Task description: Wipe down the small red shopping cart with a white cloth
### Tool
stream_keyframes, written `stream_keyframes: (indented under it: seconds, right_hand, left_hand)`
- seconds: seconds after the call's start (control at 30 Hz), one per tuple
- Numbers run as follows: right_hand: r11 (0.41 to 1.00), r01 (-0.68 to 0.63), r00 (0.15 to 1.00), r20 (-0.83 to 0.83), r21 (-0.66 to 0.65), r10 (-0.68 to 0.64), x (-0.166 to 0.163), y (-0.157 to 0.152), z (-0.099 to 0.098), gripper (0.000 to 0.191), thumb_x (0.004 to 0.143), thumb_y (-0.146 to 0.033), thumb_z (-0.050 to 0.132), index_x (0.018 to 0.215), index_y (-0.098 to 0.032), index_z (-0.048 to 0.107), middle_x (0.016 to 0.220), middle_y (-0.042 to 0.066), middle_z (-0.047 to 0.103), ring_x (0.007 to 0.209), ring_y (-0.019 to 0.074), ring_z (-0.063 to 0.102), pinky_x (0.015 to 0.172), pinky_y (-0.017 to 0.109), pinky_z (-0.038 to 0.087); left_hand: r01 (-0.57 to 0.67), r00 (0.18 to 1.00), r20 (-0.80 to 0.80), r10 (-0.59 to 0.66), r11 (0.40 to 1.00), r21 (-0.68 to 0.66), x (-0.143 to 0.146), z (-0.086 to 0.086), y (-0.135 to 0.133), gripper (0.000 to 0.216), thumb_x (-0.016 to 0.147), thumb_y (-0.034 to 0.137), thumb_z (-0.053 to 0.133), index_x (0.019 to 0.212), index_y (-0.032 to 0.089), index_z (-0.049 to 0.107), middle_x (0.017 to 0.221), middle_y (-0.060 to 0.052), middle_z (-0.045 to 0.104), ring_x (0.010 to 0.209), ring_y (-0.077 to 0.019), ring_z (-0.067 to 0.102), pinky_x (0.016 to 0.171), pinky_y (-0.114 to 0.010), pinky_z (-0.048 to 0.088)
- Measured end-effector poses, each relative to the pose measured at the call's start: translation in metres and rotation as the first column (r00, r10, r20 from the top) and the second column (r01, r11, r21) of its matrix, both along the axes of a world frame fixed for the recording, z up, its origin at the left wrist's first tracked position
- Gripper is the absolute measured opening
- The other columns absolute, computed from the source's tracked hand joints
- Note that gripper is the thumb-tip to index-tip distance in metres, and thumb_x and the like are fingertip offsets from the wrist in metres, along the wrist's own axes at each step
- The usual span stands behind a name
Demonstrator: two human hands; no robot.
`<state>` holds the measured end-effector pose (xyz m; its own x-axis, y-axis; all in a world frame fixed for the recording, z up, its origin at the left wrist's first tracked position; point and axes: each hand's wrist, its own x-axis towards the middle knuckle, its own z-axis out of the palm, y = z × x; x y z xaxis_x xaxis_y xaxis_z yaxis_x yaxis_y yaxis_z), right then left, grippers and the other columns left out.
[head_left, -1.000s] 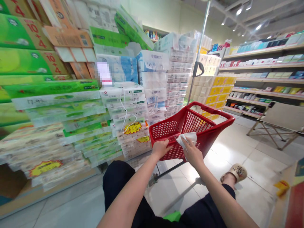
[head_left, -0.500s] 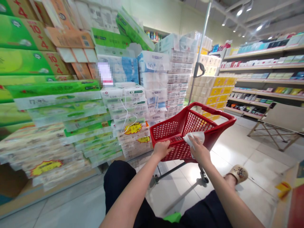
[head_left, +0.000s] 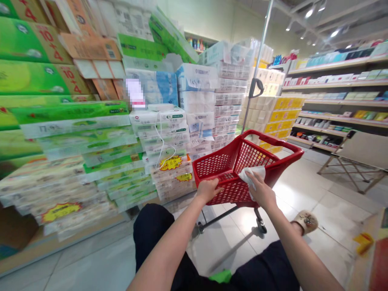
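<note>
A red plastic shopping cart (head_left: 224, 198) with perforated walls stands in front of me on metal legs and casters. My left hand (head_left: 208, 190) grips the top edge of its near side, toward the left, with the fingers over the rim. Farther right along that side, my right hand (head_left: 261, 189) presses a white cloth or wipe (head_left: 257, 173) against the rim. The wipe is crumpled under the fingers and drapes over the edge. Part of it is hidden by my hand.
Packs of tissue paper (head_left: 169, 141) are stacked high on the left and behind the cart. A metal pole (head_left: 257, 60) with a handle rises behind the cart. A folding chair (head_left: 363, 153) and stocked shelves (head_left: 333, 101) stand at right. My foot in a clog (head_left: 307, 221) rests on the tiles.
My right hand has slid slightly right along the cart's rim with the wipe. My left hand keeps its hold on the cart. The whole view has shifted a little.
</note>
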<state>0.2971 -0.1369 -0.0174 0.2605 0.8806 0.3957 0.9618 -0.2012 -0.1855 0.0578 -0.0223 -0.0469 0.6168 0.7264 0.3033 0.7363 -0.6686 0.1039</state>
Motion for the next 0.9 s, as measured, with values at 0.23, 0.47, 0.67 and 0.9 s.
stream_keyframes:
  seconds: [0.23,0.47,0.67,0.9]
  right_hand:
    - [0.987,-0.163,0.985,0.059,0.001,0.163,-0.074,0.003,-0.013,0.069,0.088,-0.018,0.042,0.153,-0.035,0.028,0.155,0.003,0.037,0.110,0.0225,0.061,0.065,0.027,0.055]
    - [0.990,-0.128,0.992,0.015,-0.052,0.129,-0.047,0.004,-0.006,0.064,0.090,-0.024,0.041,0.150,-0.044,0.029,0.154,-0.003,0.038,0.097,0.0188,0.066,0.066,0.029,0.053]
    - [0.996,0.083,0.997,-0.001,-0.034,-0.083,-0.005,0.005,0.006,0.062,0.091,-0.029,0.040,0.151,-0.040,0.030,0.154,0.000,0.037,0.096,0.0213,0.066,0.067,0.032,0.052]
    - [0.983,-0.165,0.985,0.032,-0.075,0.168,-0.084,0.004,-0.011,0.065,0.090,-0.024,0.041,0.152,-0.038,0.028,0.156,0.001,0.034,0.096,0.0190,0.066,0.062,0.027,0.051]
  left_hand:
    - [-0.006,1.000,0.014,0.006,1.000,-0.024,0.002,0.000,0.001,0.036,0.091,0.055,0.053,0.111,0.025,0.059,0.098,-0.004,0.072,0.090,-0.0238,0.069,0.077,-0.032,0.049]
    - [0.008,1.000,0.010,-0.007,0.999,-0.033,-0.001,0.000,0.003,0.039,0.091,0.058,0.051,0.111,0.025,0.059,0.098,-0.005,0.072,0.091,-0.0235,0.068,0.079,-0.032,0.049]
    - [0.008,1.000,0.009,-0.008,1.000,-0.013,0.002,0.000,0.001,0.045,0.091,0.063,0.047,0.110,0.023,0.058,0.094,-0.006,0.071,0.089,-0.0240,0.068,0.076,-0.031,0.049]
    - [-0.003,1.000,0.023,0.005,0.998,-0.061,0.002,0.005,-0.002,0.036,0.092,0.052,0.054,0.114,0.024,0.059,0.098,-0.005,0.072,0.091,-0.0232,0.069,0.078,-0.031,0.048]
